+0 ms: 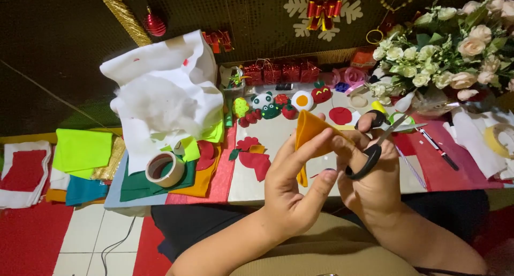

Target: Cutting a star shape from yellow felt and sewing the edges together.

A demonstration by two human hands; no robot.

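Left hand (292,187) pinching a folded piece of orange felt (310,131), held up right between both hands. Right hand (369,174) is closed around black-handled scissors (377,142), blades pointing away just past the felt. Beyond the hands the bench (278,134) has little felt figures (270,107), tape roll (165,169) off left of the left hand.

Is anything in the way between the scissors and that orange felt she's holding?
Nothing visible. The left hand pinches the orange felt above the board, and the scissors in the right hand sit right beside it, blades pointing away to the right.
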